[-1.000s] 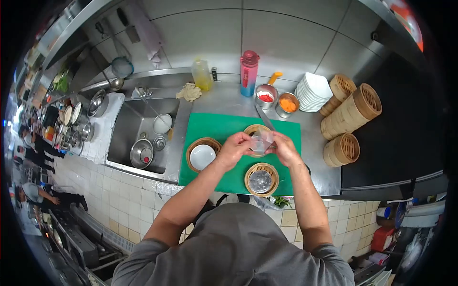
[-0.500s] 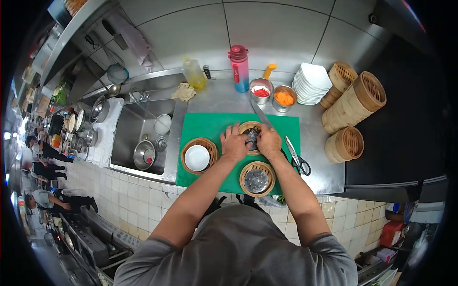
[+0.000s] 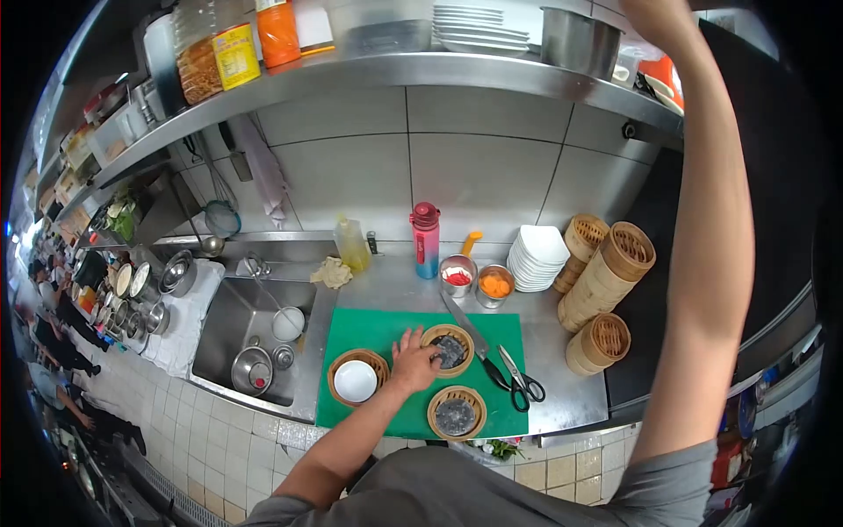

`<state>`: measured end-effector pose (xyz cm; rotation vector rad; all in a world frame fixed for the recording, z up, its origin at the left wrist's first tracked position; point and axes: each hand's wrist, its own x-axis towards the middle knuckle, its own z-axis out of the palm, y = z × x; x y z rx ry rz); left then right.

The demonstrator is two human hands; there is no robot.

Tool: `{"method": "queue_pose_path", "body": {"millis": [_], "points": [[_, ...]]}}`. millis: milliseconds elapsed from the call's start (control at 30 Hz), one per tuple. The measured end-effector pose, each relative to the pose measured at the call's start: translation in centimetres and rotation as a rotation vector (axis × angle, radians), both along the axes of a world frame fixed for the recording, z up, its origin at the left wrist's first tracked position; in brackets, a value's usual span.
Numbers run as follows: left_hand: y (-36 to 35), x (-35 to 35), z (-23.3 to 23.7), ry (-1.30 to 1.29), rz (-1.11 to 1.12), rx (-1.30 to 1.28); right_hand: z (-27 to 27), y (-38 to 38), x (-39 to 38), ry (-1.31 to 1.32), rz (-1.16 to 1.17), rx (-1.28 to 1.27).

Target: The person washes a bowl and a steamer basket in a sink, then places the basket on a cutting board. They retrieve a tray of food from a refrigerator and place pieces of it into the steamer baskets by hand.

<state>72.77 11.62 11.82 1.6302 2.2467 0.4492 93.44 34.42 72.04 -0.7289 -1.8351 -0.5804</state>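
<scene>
My left hand (image 3: 414, 360) lies at the left rim of a small bamboo steamer (image 3: 428, 336), fingers spread and one fingertip over its edge. A dark, glossy round liner (image 3: 451, 351) sits inside that steamer. Nearer to me is a second bamboo steamer (image 3: 476, 426) with a similar liner. To the left of my hand, another bamboo basket (image 3: 335, 376) holds a white bowl (image 3: 356, 381). My right hand (image 3: 659, 19) is raised high at the shelf's right end; its fingers are cut off by the top edge. All three baskets rest on a green cutting board (image 3: 369, 328).
A knife (image 3: 468, 327) and scissors (image 3: 520, 378) lie right of the steamers. Behind stand a bottle (image 3: 426, 241), metal cups of red pieces (image 3: 457, 277) and orange pieces (image 3: 495, 285), white plates (image 3: 538, 255) and stacked steamers (image 3: 606, 281). A shelf (image 3: 386, 68) overhangs; a sink (image 3: 237, 321) is left.
My right hand has left the upper steamer and risen to the shelf at upper right. My left hand stays beside the steamer. The view has tilted up, bringing the shelf into sight.
</scene>
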Motion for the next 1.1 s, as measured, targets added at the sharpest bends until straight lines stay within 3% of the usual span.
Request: {"method": "queue_pose_path", "body": {"millis": [67, 133, 167, 200, 233, 267, 300, 367, 433, 467, 533, 567, 633, 700, 733, 800, 833, 900, 967, 1000, 1067, 1100], "points": [[-1.1, 0.0, 1.9, -0.066, -0.021, 0.038, 3.8, 10.7, -2.2, -0.742, -0.528, -0.046], [-3.4, -0.6, 3.6, -0.094, 0.022, 0.071, 4.7, 10.9, -4.8, -1.257, -0.796, -0.23], [-4.7, -1.3, 3.7, -0.146, 0.023, 0.137, 4.7, 15.7, -2.7, -0.987, -0.472, -0.198], [-6.0, -1.9, 3.9, -0.196, 0.02, 0.202, 5.6, 14.0, -3.4, -1.182, -0.445, -0.24], [-7.5, -2.6, 4.3, -0.196, 0.065, 0.27, 5.9, 18.8, -2.7, -0.864, -0.326, -0.399], [-9.1, -3.4, 3.9, -0.211, 0.087, 0.256, 5.9, 15.7, -3.0, -0.941, -0.403, -0.441], [-10.6, -4.4, 3.5, -0.245, 0.152, 0.338, 5.0, 14.0, -3.4, -0.666, -0.358, -0.563], [-13.0, -5.7, 3.1, -0.289, 0.3, 0.463, 4.2, 13.2, -3.2, -0.602, -0.429, -0.545], [-14.3, -6.1, 3.9, -0.349, 0.323, 0.458, 5.7, 23.2, -0.1, -0.426, -0.223, -0.436], [-14.9, -6.4, 4.6, -0.401, 0.342, 0.472, 6.8, 22.5, -1.4, -0.439, -0.194, -0.434], [-15.5, -6.1, 5.6, -0.322, 0.35, 0.434, 9.1, 17.7, -2.8, -1.107, -0.464, -0.324], [-15.6, -5.9, 5.3, -0.385, 0.312, 0.421, 6.5, 8.2, -3.8, -0.915, -0.373, -0.596], [-15.5, -5.3, 4.7, -0.454, 0.241, 0.391, 8.9, 17.0, -0.5, -1.051, -0.332, -0.395], [-15.3, -4.6, 5.2, -0.448, 0.223, 0.372, 4.7, 5.6, -2.2, -0.625, -0.255, -0.601], [-15.2, -4.3, 5.6, -0.446, 0.168, 0.361, 3.7, 4.7, -1.9, -0.635, -0.244, -0.609], [-14.6, -3.9, 7.0, -0.495, 0.142, 0.364, 2.4, 2.7, -0.5, 0.072, 0.239, -0.443], [-14.0, -3.7, 7.4, -0.588, 0.112, 0.36, 1.0, 0.8, 1.0, 0.203, 0.378, -0.375], [-12.2, -3.0, 8.2, -0.719, 0.026, 0.327, -6.6, -4.6, 2.4, 0.14, 0.585, -0.519], [-10.3, -1.7, 8.8, -1.127, -0.001, 0.388, -18.3, -6.1, 2.9, -0.222, 0.821, -0.971], [-9.2, -0.8, 9.1, -1.151, -0.028, 0.358, -25.1, -10.9, 0.9, -0.147, 0.841, -1.148], [-7.0, 0.5, 9.7, -1.441, -0.135, 0.402, -39.0, -12.8, -0.6, -0.262, 0.997, -1.661], [-6.2, 1.0, 9.1, -1.43, -0.109, 0.286, -45.7, -14.0, -1.1, -0.092, 1.084, -1.799]]}}
